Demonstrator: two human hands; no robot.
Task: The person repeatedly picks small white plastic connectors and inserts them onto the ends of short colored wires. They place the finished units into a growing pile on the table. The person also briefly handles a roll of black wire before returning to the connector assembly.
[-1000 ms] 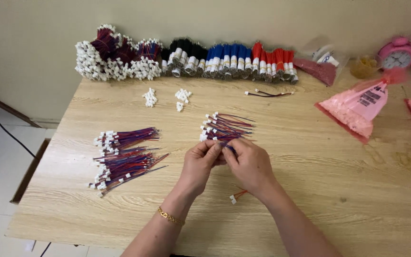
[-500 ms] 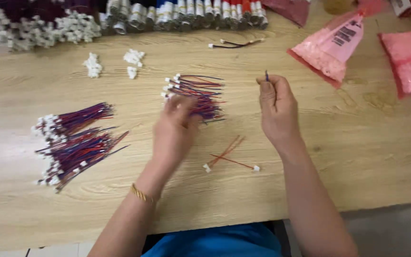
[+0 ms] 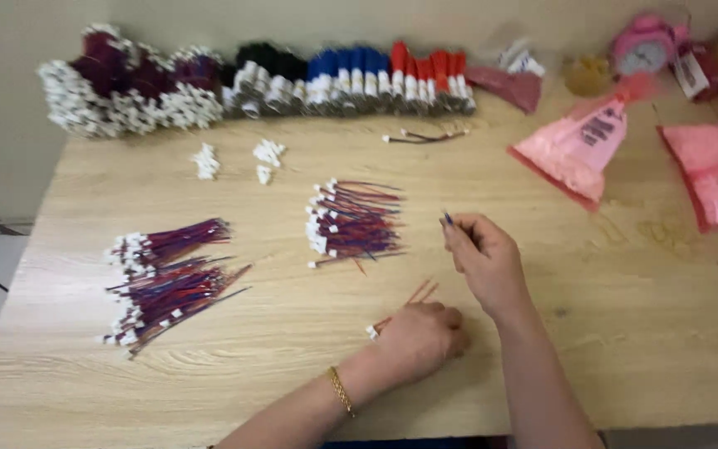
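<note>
Down near the front edge of the bench, a short red wire lead with a white plug lies flat, and the left hand rests on it with its fingers curled over the plug end, as if pinning it so it cannot slide; whether the grip actually pinches the plug is hidden under the knuckles. The red strands fan out past the fingers toward the right hand, which is lifted just beside them. Its thumb and forefinger are pressed together on a small dark piece, too small to identify, held tip-up and clear of the wood, seemingly so it stays free to be turned or placed.

Just beyond the hands sits a loose bundle of red and purple leads, plugs all turned to the left, which keeps the ends lined up and easy to pick one at a time. Further left lie two more such bundles, set well apart from the first, likely a separate batch. Small white connector heaps sit behind them. Along the wall runs a row of bundled wire in maroon, black, blue and red. To the right lie pink bags, with a pink alarm clock behind.
</note>
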